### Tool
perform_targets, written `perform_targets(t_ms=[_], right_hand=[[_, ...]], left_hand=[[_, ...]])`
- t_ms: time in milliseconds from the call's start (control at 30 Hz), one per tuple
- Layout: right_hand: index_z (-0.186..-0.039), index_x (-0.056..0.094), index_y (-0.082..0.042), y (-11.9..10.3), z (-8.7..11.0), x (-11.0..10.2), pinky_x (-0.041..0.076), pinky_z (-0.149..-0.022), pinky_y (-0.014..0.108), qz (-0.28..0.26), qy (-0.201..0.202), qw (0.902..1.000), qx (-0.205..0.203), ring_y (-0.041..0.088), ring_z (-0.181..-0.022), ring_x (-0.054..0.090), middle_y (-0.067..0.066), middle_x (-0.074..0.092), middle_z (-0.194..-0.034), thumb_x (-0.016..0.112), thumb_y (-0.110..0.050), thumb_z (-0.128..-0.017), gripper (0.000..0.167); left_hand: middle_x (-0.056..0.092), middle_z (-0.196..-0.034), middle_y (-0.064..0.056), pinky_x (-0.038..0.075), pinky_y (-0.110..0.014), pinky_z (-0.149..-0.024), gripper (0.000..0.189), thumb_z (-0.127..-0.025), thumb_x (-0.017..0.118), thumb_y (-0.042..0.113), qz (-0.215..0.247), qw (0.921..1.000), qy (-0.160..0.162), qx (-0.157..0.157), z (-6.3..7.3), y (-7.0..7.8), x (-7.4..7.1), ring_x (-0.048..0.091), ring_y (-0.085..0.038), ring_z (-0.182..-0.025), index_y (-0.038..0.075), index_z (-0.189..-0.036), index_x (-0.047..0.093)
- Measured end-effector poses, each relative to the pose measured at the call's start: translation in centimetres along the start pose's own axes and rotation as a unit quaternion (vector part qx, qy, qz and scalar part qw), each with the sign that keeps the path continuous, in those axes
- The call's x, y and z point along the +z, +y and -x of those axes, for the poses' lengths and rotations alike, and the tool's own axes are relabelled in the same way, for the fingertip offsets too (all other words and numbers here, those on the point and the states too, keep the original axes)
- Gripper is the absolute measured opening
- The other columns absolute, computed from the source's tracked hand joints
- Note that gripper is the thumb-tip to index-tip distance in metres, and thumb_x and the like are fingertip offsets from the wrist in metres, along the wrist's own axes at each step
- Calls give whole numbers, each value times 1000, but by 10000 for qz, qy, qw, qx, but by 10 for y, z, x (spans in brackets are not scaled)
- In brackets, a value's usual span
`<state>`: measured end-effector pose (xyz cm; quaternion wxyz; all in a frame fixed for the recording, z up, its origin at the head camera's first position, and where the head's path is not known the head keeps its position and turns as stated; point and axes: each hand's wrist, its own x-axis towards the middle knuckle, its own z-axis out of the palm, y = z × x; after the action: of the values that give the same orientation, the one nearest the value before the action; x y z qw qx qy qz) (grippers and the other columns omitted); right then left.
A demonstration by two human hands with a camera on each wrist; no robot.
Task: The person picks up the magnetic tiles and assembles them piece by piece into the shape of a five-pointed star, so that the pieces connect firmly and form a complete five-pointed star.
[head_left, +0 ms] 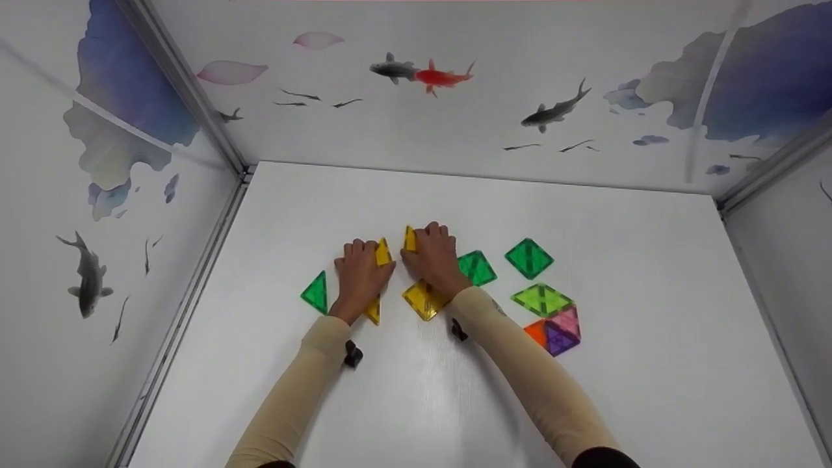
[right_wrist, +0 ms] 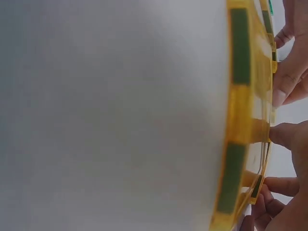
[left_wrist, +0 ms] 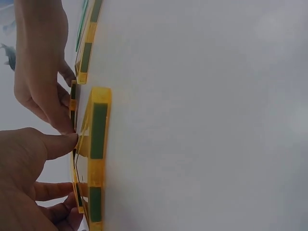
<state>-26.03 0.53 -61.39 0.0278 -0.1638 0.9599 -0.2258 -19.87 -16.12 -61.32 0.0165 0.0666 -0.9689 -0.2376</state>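
My left hand [head_left: 361,276] pinches a yellow triangular magnetic tile [head_left: 385,253] between thumb and fingers, low over the white table. Another yellow triangular tile [head_left: 373,312] lies partly under that wrist. To its right, my right hand [head_left: 437,259] grips a second yellow tile [head_left: 409,239] by its edges; a gap separates the two tiles in the head view. Beneath the right wrist is a yellow square formed of triangles [head_left: 422,302], partly covered by the hand. In the right wrist view, a yellow tile edge [right_wrist: 239,115] shows large in the foreground.
Left of the hands lies a green triangular tile [head_left: 316,294]. To the right are two green tile squares [head_left: 478,268], [head_left: 529,259] and a joined group with light green [head_left: 543,299], pink [head_left: 567,320], purple [head_left: 561,339] and orange tiles [head_left: 536,331]. Printed walls [head_left: 455,143] border the table.
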Motion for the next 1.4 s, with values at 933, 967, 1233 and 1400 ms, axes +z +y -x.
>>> perform_targets(t_ms=[933, 967, 1233, 1400], right_hand=[[-131, 72, 1, 27, 9, -35, 57, -105, 42, -914, -22, 9956, -209, 28, -100, 64, 13, 72, -114, 51, -24, -119, 35], [-128, 73, 1, 27, 8, -35, 58, -103, 42, -922, 5, 9956, -194, 27, -98, 63, 13, 73, -111, 51, -22, -119, 33], [-128, 74, -1, 31, 7, -38, 57, -98, 41, -1390, 100, 9902, -18, 25, -97, 62, 10, 74, -112, 62, -15, -112, 25], [-140, 70, -3, 33, 12, -43, 58, -100, 39, -2594, 440, 9646, 192, 25, -103, 64, 10, 75, -121, 67, -11, -109, 32]], left_hand=[[73, -128, -22, 57, -48, -104, 36, -108, 60, 3, 1890, 9819, -48, 149, -5, -28, -33, 67, -33, -109, -6, -142, 62], [73, -129, -22, 57, -48, -104, 36, -107, 60, 0, 1973, 9802, -13, 164, -5, -29, -32, 67, -33, -110, -6, -142, 63], [75, -126, -19, 60, -36, -88, 35, -102, 66, 0, 2986, 9543, 132, -47, -4, -33, -34, 69, -31, -106, 0, -136, 73], [72, -127, -13, 59, -25, -82, 35, -104, 70, 8, 3726, 9265, -61, -523, -1, -31, -35, 68, -26, -104, 7, -138, 73]])
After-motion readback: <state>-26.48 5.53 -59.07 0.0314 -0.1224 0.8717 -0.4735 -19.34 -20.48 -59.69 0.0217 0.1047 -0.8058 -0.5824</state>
